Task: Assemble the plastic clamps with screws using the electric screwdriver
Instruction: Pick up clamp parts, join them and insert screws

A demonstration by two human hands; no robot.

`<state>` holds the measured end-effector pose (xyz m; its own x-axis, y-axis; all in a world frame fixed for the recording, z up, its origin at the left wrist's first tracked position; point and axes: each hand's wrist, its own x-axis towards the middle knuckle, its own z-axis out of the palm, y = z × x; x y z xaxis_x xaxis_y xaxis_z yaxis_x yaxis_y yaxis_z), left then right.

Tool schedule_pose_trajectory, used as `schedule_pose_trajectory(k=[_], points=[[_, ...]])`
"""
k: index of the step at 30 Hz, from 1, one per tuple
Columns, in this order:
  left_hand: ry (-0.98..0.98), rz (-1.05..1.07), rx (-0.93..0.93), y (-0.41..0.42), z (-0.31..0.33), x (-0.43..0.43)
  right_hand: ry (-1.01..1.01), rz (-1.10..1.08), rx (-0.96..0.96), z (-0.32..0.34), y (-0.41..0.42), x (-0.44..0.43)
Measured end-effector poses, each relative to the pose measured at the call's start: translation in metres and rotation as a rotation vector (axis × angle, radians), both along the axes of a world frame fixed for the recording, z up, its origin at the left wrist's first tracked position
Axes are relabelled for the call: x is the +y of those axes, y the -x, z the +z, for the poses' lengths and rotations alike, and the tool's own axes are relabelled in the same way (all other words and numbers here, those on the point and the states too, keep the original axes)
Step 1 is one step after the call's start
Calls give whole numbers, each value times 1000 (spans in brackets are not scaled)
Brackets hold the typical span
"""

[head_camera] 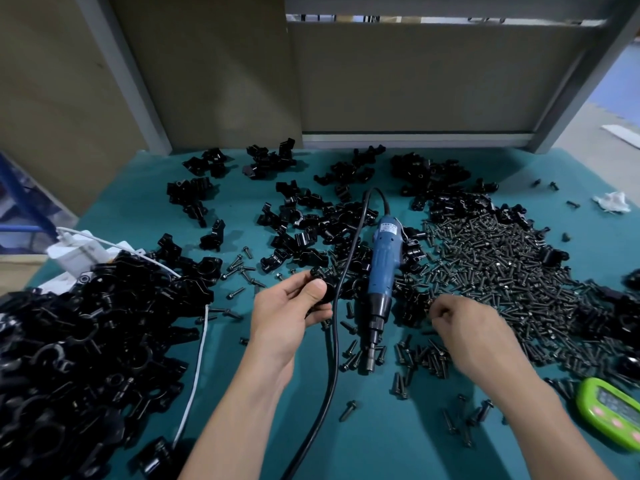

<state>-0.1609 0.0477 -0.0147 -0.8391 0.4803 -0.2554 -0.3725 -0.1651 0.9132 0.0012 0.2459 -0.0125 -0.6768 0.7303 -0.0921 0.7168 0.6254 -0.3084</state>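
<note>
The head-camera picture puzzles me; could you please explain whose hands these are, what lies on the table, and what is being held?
This single picture comes from a camera worn on a person's head, looking down at their own bare hands; no machine is involved. The left hand grips a black plastic clamp. The right hand reaches with curled fingers into the screws; whether it holds one is unclear. The blue electric screwdriver lies unheld between them on the teal table, with a clamp pile at the left.
</note>
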Motion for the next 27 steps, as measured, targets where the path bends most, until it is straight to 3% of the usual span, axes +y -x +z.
schedule_pose_trajectory(k=[4,7,10,19,27], points=[[49,-19,48,-7,-5,4,108,-56,311,19,-1,-10],[112,-18,80,-13,-9,9,450,-25,611,36,9,-29],[120,-35,133,-18,-9,13,710,29,786,46,25,-45],[25,-94,187,-23,-3,10,911,48,931,46,48,-56],[40,-78,165,-22,-5,10,842,56,847,37,49,-57]])
